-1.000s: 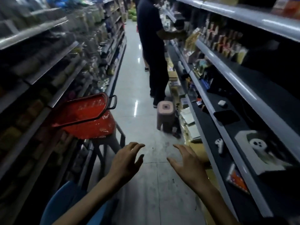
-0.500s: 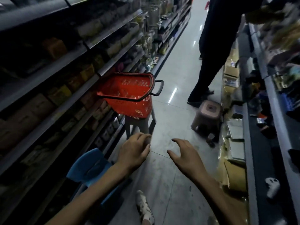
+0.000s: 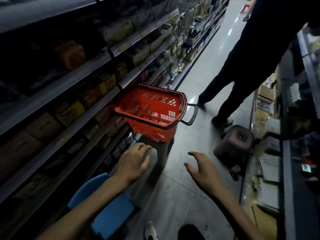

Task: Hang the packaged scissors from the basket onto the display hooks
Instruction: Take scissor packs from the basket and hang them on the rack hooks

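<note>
Hands both empty, fingers loose, left hand (image 3: pixel 134 161) and right hand (image 3: pixel 201 168) apart. Red basket (image 3: pixel 150 130) sits ahead on a stool (image 3: pixel 162 150), nearer the left hand; scissors inside not discernible.

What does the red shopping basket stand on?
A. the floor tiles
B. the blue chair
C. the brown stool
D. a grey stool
D: the red shopping basket sits on top of a grey stool beside the left shelves, raised above the floor and apart from both the blue chair and the brown stool.
</note>
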A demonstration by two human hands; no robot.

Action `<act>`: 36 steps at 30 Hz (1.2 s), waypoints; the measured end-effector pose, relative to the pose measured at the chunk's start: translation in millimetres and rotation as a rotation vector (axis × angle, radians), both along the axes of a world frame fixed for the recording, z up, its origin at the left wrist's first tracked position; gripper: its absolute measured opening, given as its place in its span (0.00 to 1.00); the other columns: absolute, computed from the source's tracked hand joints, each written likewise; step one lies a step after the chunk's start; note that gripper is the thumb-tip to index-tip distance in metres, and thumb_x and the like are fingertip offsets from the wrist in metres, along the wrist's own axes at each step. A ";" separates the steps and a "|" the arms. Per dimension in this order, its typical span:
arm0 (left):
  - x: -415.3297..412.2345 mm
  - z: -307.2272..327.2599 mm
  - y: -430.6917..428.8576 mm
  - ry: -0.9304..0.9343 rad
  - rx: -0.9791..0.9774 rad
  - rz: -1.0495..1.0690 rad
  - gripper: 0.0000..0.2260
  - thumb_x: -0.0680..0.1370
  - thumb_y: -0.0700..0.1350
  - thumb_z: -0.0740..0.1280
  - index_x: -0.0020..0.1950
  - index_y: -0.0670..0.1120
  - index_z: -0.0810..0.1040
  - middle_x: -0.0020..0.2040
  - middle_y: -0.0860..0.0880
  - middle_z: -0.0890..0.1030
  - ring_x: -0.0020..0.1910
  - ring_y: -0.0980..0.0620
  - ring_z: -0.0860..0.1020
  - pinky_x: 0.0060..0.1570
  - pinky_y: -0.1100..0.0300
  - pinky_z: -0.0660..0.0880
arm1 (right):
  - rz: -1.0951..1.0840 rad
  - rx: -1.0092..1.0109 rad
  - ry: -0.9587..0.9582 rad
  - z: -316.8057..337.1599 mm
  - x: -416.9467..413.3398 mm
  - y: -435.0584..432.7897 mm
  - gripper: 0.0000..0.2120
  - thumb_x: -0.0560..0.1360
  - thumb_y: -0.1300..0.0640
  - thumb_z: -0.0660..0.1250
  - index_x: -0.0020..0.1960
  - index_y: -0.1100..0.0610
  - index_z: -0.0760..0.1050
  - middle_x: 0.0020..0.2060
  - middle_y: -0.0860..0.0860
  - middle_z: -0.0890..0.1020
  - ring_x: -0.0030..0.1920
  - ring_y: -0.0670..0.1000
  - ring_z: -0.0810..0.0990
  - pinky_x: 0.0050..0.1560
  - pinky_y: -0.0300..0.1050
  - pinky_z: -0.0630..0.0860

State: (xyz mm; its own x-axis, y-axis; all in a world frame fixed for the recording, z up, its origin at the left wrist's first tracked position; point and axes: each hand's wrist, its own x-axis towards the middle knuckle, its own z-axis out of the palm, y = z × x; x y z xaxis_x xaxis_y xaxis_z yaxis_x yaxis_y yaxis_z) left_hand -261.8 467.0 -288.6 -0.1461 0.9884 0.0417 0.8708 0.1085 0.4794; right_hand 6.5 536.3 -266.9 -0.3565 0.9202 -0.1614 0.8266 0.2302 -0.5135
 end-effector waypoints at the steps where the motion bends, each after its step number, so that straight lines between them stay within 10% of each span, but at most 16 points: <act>1: -7.1 -1.5 9.2 -0.001 -0.006 0.005 0.16 0.80 0.48 0.69 0.68 0.50 0.79 0.63 0.53 0.79 0.59 0.49 0.80 0.57 0.51 0.79 | 0.013 0.002 -0.016 -1.2 -5.5 9.3 0.22 0.81 0.46 0.68 0.73 0.50 0.73 0.69 0.47 0.77 0.69 0.49 0.75 0.67 0.46 0.72; 13: -71.4 -54.6 150.2 0.162 -0.154 0.002 0.18 0.80 0.50 0.71 0.69 0.50 0.79 0.61 0.51 0.80 0.57 0.47 0.81 0.53 0.48 0.79 | 0.290 0.142 -0.141 -55.9 -95.8 188.7 0.18 0.76 0.53 0.70 0.65 0.53 0.77 0.55 0.53 0.83 0.53 0.58 0.81 0.50 0.53 0.79; 19: -115.8 -92.3 211.8 0.357 -0.268 -0.079 0.20 0.79 0.56 0.61 0.65 0.48 0.81 0.58 0.46 0.83 0.52 0.43 0.83 0.49 0.49 0.80 | 0.536 0.180 -0.360 -102.1 -136.6 277.3 0.21 0.77 0.47 0.67 0.66 0.57 0.76 0.59 0.56 0.80 0.59 0.60 0.78 0.61 0.55 0.76; 31: -183.1 -180.6 298.0 0.424 -0.470 -0.310 0.27 0.85 0.64 0.51 0.69 0.51 0.82 0.61 0.48 0.85 0.63 0.41 0.79 0.70 0.40 0.69 | 0.816 -0.205 -0.626 -173.6 -194.5 351.0 0.17 0.80 0.58 0.62 0.68 0.57 0.70 0.59 0.56 0.82 0.58 0.61 0.82 0.54 0.55 0.80; 36: -205.5 -206.1 319.3 0.279 -0.382 -0.487 0.27 0.86 0.62 0.48 0.59 0.50 0.83 0.54 0.50 0.86 0.53 0.45 0.83 0.53 0.48 0.76 | 0.799 -0.321 -0.695 -216.9 -236.1 370.8 0.19 0.83 0.58 0.57 0.73 0.59 0.68 0.64 0.59 0.80 0.63 0.62 0.81 0.58 0.57 0.77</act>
State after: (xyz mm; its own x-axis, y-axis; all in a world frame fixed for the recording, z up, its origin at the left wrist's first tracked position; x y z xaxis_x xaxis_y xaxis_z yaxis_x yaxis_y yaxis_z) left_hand -467.3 786.3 -494.7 0.2848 0.8915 -0.3523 0.9489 -0.2100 0.2357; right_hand -229.5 907.1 -483.8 -0.5688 0.3452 -0.7465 0.6308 0.7655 -0.1267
